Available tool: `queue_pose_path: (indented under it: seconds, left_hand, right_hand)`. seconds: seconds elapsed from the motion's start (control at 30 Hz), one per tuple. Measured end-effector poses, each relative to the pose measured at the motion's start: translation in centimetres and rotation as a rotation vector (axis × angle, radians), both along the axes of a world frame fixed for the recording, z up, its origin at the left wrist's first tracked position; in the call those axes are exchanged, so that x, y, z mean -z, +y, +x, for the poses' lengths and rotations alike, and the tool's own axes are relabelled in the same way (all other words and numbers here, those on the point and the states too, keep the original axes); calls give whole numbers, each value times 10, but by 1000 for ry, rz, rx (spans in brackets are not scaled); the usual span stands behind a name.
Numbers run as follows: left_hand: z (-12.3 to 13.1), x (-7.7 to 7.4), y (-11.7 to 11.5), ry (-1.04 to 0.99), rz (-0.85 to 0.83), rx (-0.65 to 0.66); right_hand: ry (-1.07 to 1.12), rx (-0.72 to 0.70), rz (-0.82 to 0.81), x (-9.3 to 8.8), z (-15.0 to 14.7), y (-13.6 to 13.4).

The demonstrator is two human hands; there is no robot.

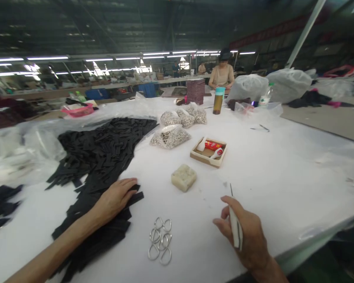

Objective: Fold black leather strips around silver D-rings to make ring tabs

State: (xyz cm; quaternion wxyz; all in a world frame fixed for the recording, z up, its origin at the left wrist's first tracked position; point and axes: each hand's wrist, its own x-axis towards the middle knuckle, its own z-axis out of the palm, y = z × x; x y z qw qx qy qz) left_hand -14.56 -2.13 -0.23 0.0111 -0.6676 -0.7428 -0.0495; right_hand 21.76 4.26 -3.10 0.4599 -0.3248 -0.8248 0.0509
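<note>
My left hand (115, 198) lies on a spread pile of black fabric strips (106, 153), its fingers stretched over the nearest strips. Between thumb and fingers a strip's dark end shows; no firm grip on it can be made out. In my right hand (249, 232) is a thin pointed tool with a white handle (235, 228), its narrow dark tip pointing away from me. Several metal D-rings (160, 240) lie on the white table between my hands. Beyond them sits a pale, squarish block (183, 177), wax-like in look.
A shallow box (205, 158) holds a red tube and white bottles. Behind it stand clear bags of metal rings (170, 136) and a bottle with a blue lid (218, 101). Thread snips (260, 128) lie to the right. Another person (222, 74) sits across the table.
</note>
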Motion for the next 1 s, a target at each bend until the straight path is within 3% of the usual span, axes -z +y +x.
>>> queue_pose_path:
  seconds: [0.13,0.27,0.33,0.47,0.53,0.7,0.8,0.87,1.0]
  left_hand:
    - [13,-12,-12,77,43,-1]
    - [34,-30,-22,172,162,-25]
    - [49,-33,-28,99,187,-14]
    - [83,-27,-38,-134,87,53]
    - [98,-26,-40,-206,88,93]
    - [129,-48,-39,-453,138,94]
    - [140,-66,-27,-533,139,26]
    - [141,-73,-7,-564,131,25]
    - [138,-83,65,-579,67,132]
  right_hand:
    - [-66,66,85,-3,9,-4]
    - [-33,71,66,-9,18,-13]
    - [6,78,38,-15,21,-17]
    - [45,137,54,-28,20,-23]
    - [52,96,65,-33,16,-21]
    - [-26,-90,251,-41,2,-5]
    - [-150,-55,355,-47,-5,16]
    - [-121,21,318,-53,-6,40]
    - [153,213,-94,-64,-7,100]
